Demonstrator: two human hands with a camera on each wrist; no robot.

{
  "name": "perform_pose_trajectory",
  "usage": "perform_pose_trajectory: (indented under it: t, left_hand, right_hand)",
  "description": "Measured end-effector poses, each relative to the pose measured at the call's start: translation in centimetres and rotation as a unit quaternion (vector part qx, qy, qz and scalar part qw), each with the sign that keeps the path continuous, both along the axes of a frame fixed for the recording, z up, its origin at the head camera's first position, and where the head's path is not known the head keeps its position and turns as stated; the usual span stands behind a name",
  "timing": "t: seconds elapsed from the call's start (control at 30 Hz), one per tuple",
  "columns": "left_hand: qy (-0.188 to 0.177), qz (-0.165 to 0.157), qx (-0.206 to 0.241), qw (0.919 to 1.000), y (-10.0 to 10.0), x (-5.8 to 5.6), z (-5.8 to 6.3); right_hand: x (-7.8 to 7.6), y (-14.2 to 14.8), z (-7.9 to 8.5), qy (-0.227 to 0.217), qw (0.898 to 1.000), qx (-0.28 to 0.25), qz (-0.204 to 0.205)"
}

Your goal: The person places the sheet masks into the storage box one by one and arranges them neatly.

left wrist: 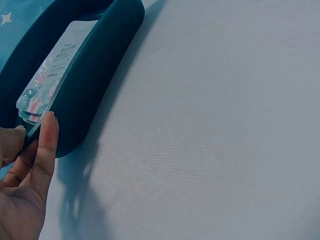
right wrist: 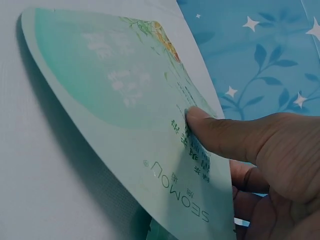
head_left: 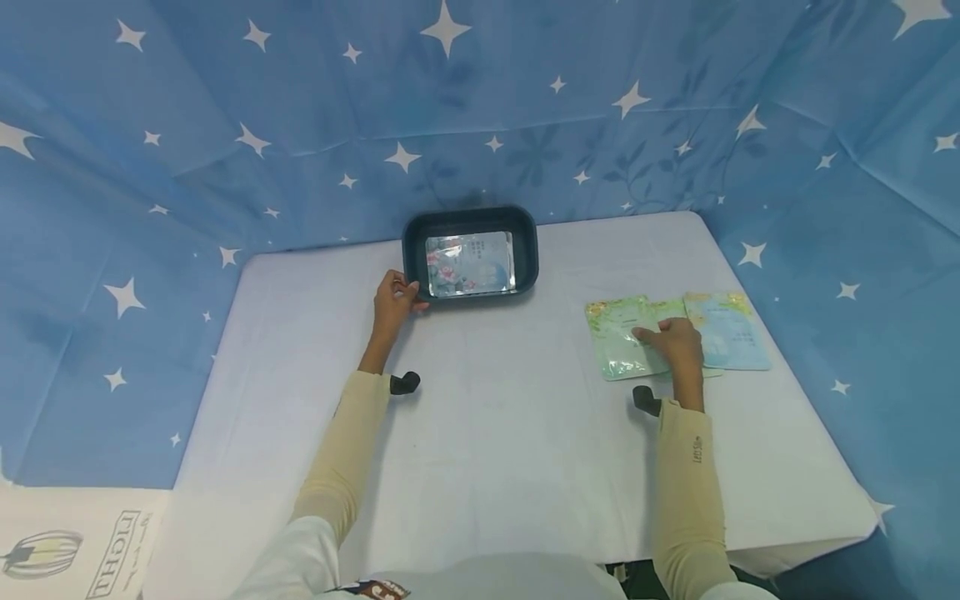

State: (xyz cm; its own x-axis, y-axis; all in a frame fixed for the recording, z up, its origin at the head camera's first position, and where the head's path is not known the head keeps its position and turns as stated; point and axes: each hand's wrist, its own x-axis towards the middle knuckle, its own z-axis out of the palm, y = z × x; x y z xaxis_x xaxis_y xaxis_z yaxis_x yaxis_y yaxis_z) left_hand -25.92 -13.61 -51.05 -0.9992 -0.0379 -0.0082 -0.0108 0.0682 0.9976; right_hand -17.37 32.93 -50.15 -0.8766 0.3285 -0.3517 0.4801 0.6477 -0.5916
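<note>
Tray [head_left: 471,213]: one floral packet [head_left: 471,267] inside | left hand [head_left: 393,304] pinches its near-left rim | right hand [head_left: 681,343] grips green packet [head_left: 618,342], right of tray | outside, same side: second green packet [head_left: 664,309], blue packet [head_left: 731,335]

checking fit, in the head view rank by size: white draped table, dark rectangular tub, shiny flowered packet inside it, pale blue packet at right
1. White draped table
2. Dark rectangular tub
3. Shiny flowered packet and pale blue packet: too alike to rank

Behind the fingers [left wrist: 48,135], rounded black wrist pieces [head_left: 406,382] are worn, then beige fabric sleeves [head_left: 341,458], the right marked with dark lettering [head_left: 697,450], then white cloth [head_left: 300,554].
</note>
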Motion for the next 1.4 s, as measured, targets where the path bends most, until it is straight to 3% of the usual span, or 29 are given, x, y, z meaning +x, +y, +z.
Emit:
perform_pose_trajectory:
  t: [0.23,0.5,0.63,0.83,1.13,1.4]
  left_hand:
    - [-0.007,0.005,-0.005,0.9999,0.1,0.2,0.7]
    - [-0.018,-0.001,-0.004,0.9998,0.2,0.1,0.5]
    - [-0.014,0.001,-0.003,0.9999,0.1,-0.3,-0.2]
    - [0.006,0.016,-0.024,0.9996,0.0,-1.0,-2.2]
    - [-0.009,0.017,-0.028,0.9994,-0.2,0.1,-2.7]
    - [0.003,0.020,-0.037,0.9991,0.0,-0.5,-2.3]
  right_hand:
    - [-0.4,0.2,-0.2,0.056,0.998,0.015,0.010]
    - [0.1,0.3,-0.1,0.050,0.998,-0.025,-0.010]
    - [0.1,0.2,0.2,0.032,0.998,-0.057,-0.006]
    - [-0.1,-0.1,0.6,0.048,0.996,-0.072,0.002]
    - [0.3,-1.3,1.1,0.063,0.991,-0.115,0.019]
    - [-1.6,-2.7,1.6,0.102,0.979,-0.170,0.044]
